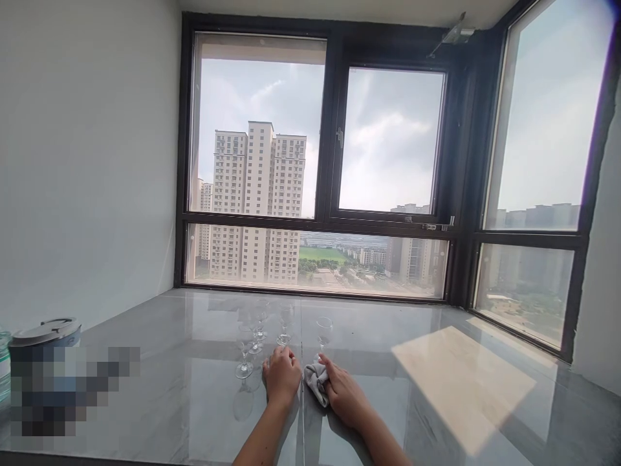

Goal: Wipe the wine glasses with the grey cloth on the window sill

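Observation:
My right hand (345,393) is closed on a crumpled grey cloth (316,383), low over the shiny grey surface. Just beyond its fingertips stands a small clear stemmed glass (324,331), its foot partly hidden by the hand. My left hand (283,377) rests on the surface to the left of the cloth with its fingers curled. Whatever it may hold is hidden from me. Several more stemmed glasses stand upright beyond and left of that hand; the closest is a clear glass (244,362), and another glass (284,329) rises right behind the knuckles.
A lidded cup (46,333), partly blurred out, and a clear greenish bottle (4,369) stand at the left edge. Dark-framed windows (323,223) border the grey marble-like sill (160,362) at the back and right. A sunlit patch lies on the right.

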Demonstrator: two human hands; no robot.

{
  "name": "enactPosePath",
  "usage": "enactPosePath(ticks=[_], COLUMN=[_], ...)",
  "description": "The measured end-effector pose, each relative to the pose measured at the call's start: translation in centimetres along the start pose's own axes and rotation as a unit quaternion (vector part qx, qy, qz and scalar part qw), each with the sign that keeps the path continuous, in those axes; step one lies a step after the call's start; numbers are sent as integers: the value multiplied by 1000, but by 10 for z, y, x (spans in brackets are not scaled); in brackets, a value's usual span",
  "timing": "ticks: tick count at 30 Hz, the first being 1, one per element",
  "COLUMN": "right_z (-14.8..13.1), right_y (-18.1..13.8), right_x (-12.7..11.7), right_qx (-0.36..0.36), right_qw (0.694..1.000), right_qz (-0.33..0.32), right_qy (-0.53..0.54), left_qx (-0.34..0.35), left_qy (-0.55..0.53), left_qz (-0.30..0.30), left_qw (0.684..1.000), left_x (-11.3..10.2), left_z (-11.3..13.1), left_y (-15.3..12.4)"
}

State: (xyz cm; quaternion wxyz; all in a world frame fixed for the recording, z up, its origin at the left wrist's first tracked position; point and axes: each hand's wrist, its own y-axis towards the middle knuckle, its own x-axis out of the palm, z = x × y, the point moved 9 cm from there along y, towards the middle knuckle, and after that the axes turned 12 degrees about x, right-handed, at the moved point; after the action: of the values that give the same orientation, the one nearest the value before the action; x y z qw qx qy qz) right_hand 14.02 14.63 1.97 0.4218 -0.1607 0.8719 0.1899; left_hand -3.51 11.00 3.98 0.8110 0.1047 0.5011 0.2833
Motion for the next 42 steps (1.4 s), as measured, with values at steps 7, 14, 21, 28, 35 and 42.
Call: enactPosePath(ticks=[7, 14, 21, 28, 35, 42], right_z=[27, 50, 51, 57, 56, 56], right_y=[11, 14, 20, 29, 28, 30], right_x=[-5, -19, -22, -18, -22, -24], right_qx=[118, 209, 213, 216, 218, 213], right_qw=[989, 970, 968, 968, 969, 968], right_qz=[56, 108, 115, 106, 108, 123], right_qy=[-69, -67, -66, -68, -46, -45], left_qx=[8, 26, 35, -12, -9, 15], left_qy=[-7, -20, -16, -64, -74, -29], left_qz=[-13, -16, -12, 10, -11, -39], left_qw=[1000, 999, 999, 998, 997, 999], left_x=[1, 1, 1, 0, 8, 9], left_z=[1, 4, 3, -8, -11, -4], left_y=[0, 0, 1, -1, 0, 2])
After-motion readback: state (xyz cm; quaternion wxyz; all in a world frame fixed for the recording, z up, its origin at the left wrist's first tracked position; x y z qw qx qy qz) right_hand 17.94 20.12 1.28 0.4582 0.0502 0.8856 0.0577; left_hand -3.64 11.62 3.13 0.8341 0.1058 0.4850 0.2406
